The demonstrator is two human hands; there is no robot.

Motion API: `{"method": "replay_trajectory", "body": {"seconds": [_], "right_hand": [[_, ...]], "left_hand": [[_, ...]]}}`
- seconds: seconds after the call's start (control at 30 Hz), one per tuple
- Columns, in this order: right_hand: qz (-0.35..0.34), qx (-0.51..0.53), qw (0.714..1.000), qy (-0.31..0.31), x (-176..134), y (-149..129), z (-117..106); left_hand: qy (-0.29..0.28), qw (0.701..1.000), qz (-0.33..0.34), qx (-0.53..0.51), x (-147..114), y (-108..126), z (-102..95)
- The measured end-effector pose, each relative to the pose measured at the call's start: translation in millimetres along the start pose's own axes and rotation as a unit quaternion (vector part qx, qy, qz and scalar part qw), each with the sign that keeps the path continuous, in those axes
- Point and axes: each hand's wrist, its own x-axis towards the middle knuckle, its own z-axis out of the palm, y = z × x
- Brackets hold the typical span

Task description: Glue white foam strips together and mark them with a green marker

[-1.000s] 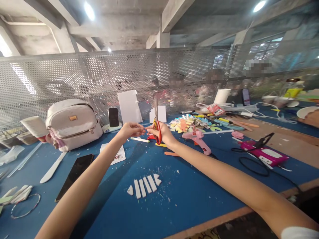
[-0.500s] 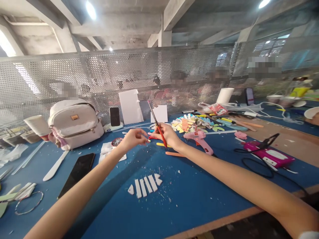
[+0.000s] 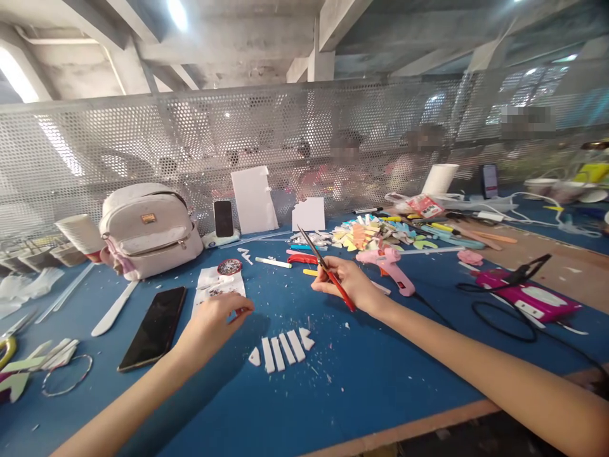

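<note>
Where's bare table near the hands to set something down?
Best: the blue tabletop between the left forearm, white strips and front edge. Also right of the strips, up to the right forearm, though speckled with scraps. Crowded: beyond the right hand, with the pile of cut pieces and pink glue gun.

We can't tell whether the bare left hand (image 3: 216,316) holds anything; left edge crops yellow-handled metal scissors (image 3: 14,338); people (image 3: 346,157) behind grey perforated metal screen (image 3: 271,124) look blurred.

Through my remote view I see a bare left hand (image 3: 216,316) and a bare right hand (image 3: 349,283), slim-fingered, on slender, uncovered forearms (image 3: 457,344).
</note>
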Motion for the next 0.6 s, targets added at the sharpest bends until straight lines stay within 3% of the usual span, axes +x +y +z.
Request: {"method": "replay_trajectory", "body": {"seconds": [0.27, 0.6], "right_hand": [[0.004, -0.019, 0.996, -0.09, 0, 2, -10], [0.043, -0.041, 0.981, -0.183, -1, 6, -23]], "left_hand": [[0.086, 0.978, 0.174, 0.076, -22, 3, 7.0], [0.053, 0.968, 0.241, 0.052, -26, 2, 7.3]]}}
